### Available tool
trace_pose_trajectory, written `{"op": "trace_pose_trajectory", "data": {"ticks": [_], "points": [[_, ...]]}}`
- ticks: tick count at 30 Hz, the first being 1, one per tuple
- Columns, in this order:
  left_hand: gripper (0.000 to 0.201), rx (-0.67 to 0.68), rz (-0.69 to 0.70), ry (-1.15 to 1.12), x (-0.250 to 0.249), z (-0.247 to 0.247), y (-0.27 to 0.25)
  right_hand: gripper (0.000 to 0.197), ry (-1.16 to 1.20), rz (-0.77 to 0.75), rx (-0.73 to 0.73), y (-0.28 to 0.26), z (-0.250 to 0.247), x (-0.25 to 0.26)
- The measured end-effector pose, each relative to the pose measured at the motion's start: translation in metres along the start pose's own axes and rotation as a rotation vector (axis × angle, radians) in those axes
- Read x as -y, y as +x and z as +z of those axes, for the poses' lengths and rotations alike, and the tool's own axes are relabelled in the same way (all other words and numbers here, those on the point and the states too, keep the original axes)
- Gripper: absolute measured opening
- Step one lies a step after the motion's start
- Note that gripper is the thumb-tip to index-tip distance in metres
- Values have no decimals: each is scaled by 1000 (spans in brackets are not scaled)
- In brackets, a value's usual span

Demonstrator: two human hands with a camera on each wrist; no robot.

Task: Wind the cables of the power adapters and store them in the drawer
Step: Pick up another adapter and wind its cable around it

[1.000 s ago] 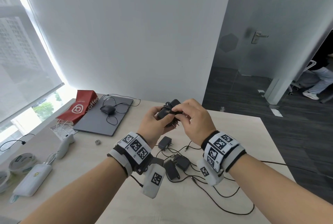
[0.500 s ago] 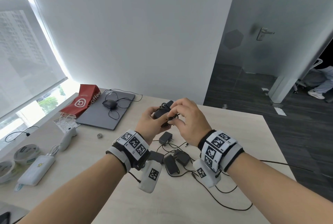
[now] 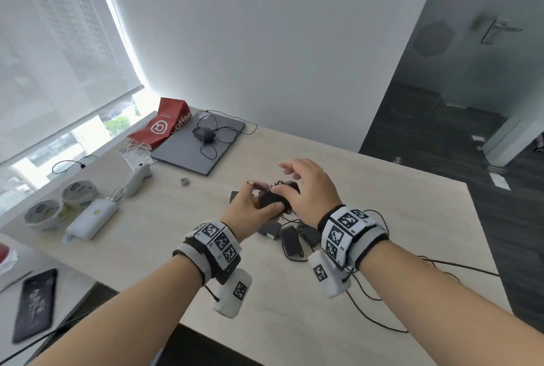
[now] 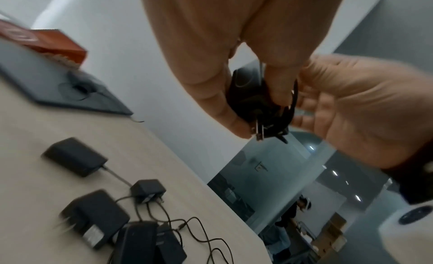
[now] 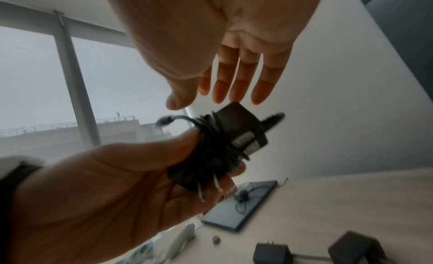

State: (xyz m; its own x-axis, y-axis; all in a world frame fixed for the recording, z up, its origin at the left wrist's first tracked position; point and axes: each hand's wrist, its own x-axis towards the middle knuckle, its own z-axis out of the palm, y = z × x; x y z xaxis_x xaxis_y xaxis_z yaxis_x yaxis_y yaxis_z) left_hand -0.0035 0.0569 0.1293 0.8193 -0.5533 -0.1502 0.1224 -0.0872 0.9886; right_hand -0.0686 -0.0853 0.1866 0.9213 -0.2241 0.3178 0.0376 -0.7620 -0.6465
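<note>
A power adapter (image 5: 236, 138), its cable wound round the body, sits pinched in the left hand (image 3: 250, 212) above the middle of the table (image 3: 382, 218). The right hand (image 3: 309, 189), fingers spread and holding nothing, hovers just beyond it, so the left is the hand placed to carry it off. More adapters (image 4: 93, 216) lie unwound nearer the front edge. No drawer is in view.
</note>
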Motion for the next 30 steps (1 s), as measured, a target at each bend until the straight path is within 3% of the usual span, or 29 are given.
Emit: {"op": "trace_pose_trajectory", "data": {"ticks": [3, 6, 11, 15, 19, 21, 26, 30], "points": [[23, -60, -68, -184, 24, -13, -21, 29, 46, 68, 74, -10, 30, -11], [21, -181, -144, -317, 56, -39, -49, 27, 100, 104, 212, -27, 74, -15], [20, -393, -261, -445, 111, -91, -122, 24, 312, 208, 575, -70, 163, 12], [31, -590, -259, -591, 141, -130, -172, 19, 500, 329, 646, -94, 214, 48], [13, -665, -253, -781, 167, -165, -213, 15, 608, 469, 674, -117, 268, 89], [15, -671, -266, -839, 181, -182, -234, 16, 593, 500, 716, -133, 297, 107], [11, -754, -362, -830, 242, -245, -296, 24, 402, 365, 852, -175, 382, 137], [15, -909, -553, -677, 326, -290, -366, 26, 262, 241, 956, -212, 453, 154]]}}
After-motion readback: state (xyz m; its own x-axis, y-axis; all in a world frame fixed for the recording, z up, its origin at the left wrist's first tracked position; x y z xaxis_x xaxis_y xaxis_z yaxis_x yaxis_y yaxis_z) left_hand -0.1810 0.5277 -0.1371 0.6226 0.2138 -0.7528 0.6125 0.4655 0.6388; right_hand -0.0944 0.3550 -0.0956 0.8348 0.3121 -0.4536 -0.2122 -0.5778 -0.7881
